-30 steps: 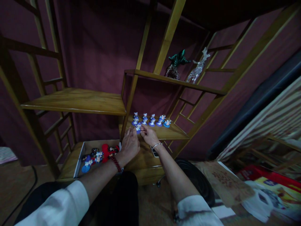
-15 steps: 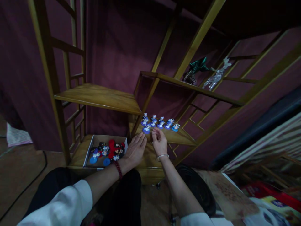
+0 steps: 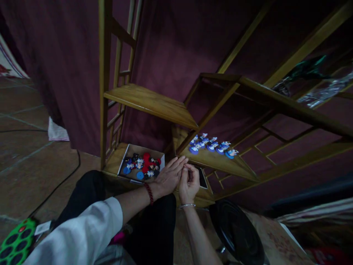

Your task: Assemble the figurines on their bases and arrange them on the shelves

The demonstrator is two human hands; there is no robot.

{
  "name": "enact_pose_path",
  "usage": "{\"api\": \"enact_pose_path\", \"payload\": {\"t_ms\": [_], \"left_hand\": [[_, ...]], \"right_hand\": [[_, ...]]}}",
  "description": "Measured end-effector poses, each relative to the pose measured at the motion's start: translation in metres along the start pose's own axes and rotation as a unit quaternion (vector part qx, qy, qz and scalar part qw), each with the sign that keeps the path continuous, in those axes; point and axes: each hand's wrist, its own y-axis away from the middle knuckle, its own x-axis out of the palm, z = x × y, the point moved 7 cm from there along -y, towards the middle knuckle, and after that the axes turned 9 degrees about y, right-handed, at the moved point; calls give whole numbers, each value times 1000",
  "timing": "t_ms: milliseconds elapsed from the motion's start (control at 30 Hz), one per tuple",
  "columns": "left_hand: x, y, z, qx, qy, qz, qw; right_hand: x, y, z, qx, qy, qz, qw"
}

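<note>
My left hand (image 3: 171, 175) is held flat, fingers stretched out and close together, palm down, just below the small shelf's front edge. Its fingertips meet those of my right hand (image 3: 190, 184), whose thumb and fingers are curled into a pinch. Whatever the pinch may hold is too small or hidden to see. Beyond the hands, several small blue-and-white figurines (image 3: 212, 145) on round bases stand in rows on the wooden shelf (image 3: 228, 165). Left of my left hand sits a shallow cardboard box (image 3: 162, 160) with more figurines (image 3: 139, 162) in red, black and blue.
A bare wooden shelf board (image 3: 150, 103) juts out above the box. Behind my right hand is a dark flat object (image 3: 203, 179) with a pale edge. A round black seat (image 3: 237, 232) stands at lower right, and a green item (image 3: 16, 243) lies at lower left.
My view has turned to the left. My right hand has drawn back from the figurines on the shelf and come against the fingertips of my left hand, which stays flat.
</note>
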Motion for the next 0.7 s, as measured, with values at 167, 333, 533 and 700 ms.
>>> {"api": "enact_pose_path", "payload": {"t_ms": [167, 333, 533, 700], "left_hand": [[-5, 13, 9, -8, 22, 14, 1000], [-3, 30, 22, -13, 38, 25, 999], [24, 61, 59, -101, 52, 39, 993], [43, 96, 99, -187, 39, 57, 980]], "right_hand": [[10, 13, 15, -44, 22, -11, 999], [23, 27, 24, -70, 24, 13, 997], [63, 51, 9, -44, 12, 102, 994], [114, 74, -16, 12, 31, 239, 971]]}}
